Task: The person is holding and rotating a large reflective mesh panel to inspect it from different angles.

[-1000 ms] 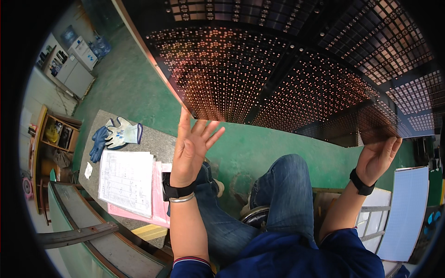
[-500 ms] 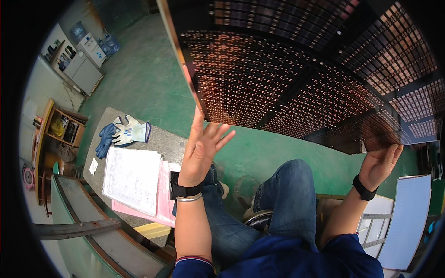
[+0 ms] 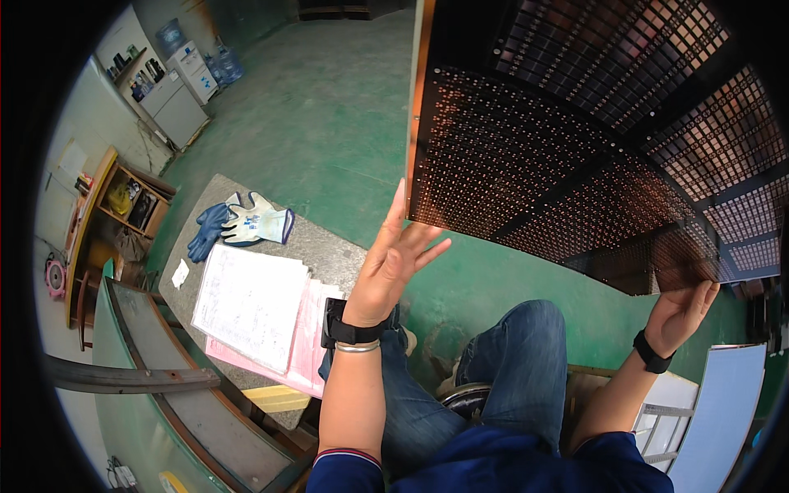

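Note:
A large dark panel (image 3: pixel 567 156) with rows of copper-coloured dots and cut-out grids is raised, tilted, at the upper right. My left hand (image 3: pixel 390 271) is at its lower left corner, palm toward me. One finger lies along the left edge and the other fingers spread just below the bottom edge; the thumb stands free. At the lower right edge of the panel, my right hand (image 3: pixel 680 312) grips it from below, fingers bent against the rim. Whether any fingers reach behind the panel is hidden.
To the left, a grey table (image 3: pixel 329 238) bears work gloves (image 3: pixel 255 220), white papers (image 3: pixel 251 304) and pink sheets (image 3: pixel 312 341). A green-framed stand (image 3: pixel 189 403) fills the lower left. Right of me leans a light-blue board (image 3: pixel 723 411). Cabinets (image 3: pixel 177 107) line the far left wall.
The panel and both hands sit further right and slightly lower in view, and the panel's left edge looks more upright. The room has also shifted, so the view has turned. Both hands stay at the panel.

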Demonstrator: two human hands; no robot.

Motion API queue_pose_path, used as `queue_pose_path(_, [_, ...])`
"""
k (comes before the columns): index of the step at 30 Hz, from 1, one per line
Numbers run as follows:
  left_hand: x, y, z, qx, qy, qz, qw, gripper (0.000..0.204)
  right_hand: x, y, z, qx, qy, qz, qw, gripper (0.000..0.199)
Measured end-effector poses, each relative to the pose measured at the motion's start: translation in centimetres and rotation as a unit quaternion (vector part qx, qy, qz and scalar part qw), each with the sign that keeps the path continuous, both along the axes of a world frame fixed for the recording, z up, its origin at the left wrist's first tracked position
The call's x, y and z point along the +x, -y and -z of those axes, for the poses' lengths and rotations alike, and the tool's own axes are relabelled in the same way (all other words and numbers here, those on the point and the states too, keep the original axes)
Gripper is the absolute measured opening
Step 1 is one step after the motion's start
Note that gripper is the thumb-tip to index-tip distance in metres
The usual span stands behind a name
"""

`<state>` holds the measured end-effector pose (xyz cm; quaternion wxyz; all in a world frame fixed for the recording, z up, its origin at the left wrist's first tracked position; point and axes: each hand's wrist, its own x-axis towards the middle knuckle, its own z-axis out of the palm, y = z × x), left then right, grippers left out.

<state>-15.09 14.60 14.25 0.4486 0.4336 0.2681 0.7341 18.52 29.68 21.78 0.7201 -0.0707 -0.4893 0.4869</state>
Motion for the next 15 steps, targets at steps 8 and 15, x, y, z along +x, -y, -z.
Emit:
queue_pose_path(8, [0.1,0.0,0.2,-0.001,-0.001,0.0,1.0,0.086,1.4,-0.9,0.9,0.01,-0.021,-0.015,1.0,0.02])
queue_pose_path(15, [0.2,0.0,0.3,-0.002,-0.002,0.005,1.0,0.083,1.6,-0.9,0.9,0.0,-0.02,-0.009,1.0,0.02])
